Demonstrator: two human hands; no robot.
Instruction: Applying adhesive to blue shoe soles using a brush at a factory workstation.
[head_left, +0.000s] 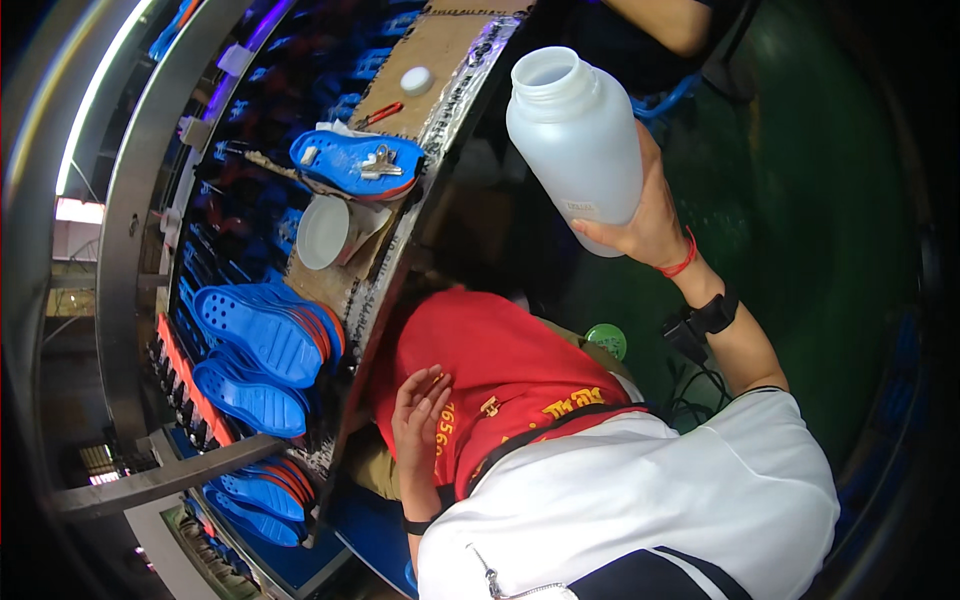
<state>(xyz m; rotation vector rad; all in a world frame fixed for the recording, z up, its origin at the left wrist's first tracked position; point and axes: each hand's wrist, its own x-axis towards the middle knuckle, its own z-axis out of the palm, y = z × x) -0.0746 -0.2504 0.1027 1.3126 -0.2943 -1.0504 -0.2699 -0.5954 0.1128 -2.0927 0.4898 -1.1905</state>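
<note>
High on the right, my right hand (650,215) is wrapped round the lower part of a translucent white plastic bottle (575,140). The bottle is tilted, its wide uncapped mouth pointing to the upper left. My left hand (420,410) rests over the red apron (480,360) on my lap, fingers stretched and holding nothing I can see. On the bench left of the bottle lies a blue shoe sole (350,160) with a metal clip (380,162) on it. Below that sole sits a white bowl (323,232), tipped toward me.
Stacked blue soles (265,335) with orange edges stand on the left of the bench. A white round cap (416,80) and a red-handled tool (385,113) lie on cardboard. A metal bar (170,478) crosses lower left. Another person's arm (670,20) shows at the top.
</note>
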